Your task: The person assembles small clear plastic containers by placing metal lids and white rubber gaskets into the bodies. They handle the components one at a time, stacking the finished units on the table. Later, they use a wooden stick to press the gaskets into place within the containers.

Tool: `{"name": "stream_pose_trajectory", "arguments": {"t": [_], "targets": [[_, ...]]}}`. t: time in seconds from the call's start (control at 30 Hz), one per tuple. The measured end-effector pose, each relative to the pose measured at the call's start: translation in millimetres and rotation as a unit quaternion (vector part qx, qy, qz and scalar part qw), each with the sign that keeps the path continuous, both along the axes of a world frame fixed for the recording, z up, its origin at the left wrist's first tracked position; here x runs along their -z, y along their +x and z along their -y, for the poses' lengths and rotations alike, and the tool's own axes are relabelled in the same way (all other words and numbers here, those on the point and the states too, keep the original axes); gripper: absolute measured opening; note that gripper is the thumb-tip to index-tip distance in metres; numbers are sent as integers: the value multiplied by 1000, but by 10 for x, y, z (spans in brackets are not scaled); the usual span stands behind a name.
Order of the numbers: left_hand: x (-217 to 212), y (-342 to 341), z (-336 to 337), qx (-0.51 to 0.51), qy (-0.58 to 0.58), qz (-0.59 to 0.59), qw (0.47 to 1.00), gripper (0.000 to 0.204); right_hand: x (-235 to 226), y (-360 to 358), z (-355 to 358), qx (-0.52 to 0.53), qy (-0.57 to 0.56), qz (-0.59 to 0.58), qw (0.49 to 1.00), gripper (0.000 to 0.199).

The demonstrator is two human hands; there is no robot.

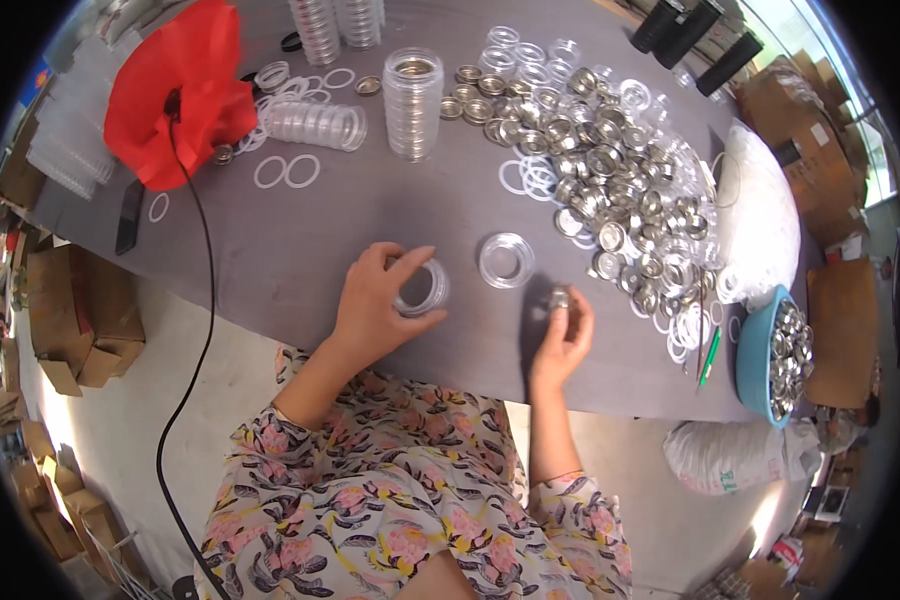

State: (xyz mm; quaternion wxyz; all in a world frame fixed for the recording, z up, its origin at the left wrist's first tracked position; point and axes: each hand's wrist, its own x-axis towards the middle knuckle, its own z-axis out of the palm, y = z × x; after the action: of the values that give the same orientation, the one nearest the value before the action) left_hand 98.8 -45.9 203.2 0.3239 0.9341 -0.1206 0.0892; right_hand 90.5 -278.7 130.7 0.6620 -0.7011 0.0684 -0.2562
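My left hand (375,300) curves its thumb and fingers around a clear plastic ring (438,288) at the table's near side. Just right of it, a second clear round piece (507,261) lies flat on the grey cloth, touched by neither hand. Between the fingertips of my right hand (563,340) is a small silver metal ring (558,297), held a little right of that piece. Beyond both hands stands a tall stack of clear round pieces (413,105) with metal rings showing inside at its top.
A heap of silver rings (610,150) covers the table's right side, beside a white bag (760,215). A blue basin (760,355) of metal rings sits at the right edge. Red cloth (185,95) with a black cable (210,290) is at left. White rings (300,171) lie near it.
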Motion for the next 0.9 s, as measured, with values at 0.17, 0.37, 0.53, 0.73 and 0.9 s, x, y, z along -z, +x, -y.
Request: {"name": "stream_pose_trajectory", "arguments": {"t": [0.17, 0.37, 0.53, 0.73, 0.9], "targets": [[-55, -79, 153, 68, 25, 62, 995, 65, -324, -179, -392, -169, 255, -94, 947, 39], [138, -256, 268, 146, -30, 215, 965, 33, -499, -270, -658, -278, 399, -201, 851, 38], [136, -229, -61, 40, 64, 179, 981, 24, -425, -282, -770, -269, 163, -111, 943, 37], [231, -228, -183, 115, 141, 99, 978, 25, -61, -253, -673, -215, -43, -93, 971, 31], [150, -190, -158, 142, 139, 90, 976, 24, -179, -198, -676, -217, -208, -10, 953, 35]]}}
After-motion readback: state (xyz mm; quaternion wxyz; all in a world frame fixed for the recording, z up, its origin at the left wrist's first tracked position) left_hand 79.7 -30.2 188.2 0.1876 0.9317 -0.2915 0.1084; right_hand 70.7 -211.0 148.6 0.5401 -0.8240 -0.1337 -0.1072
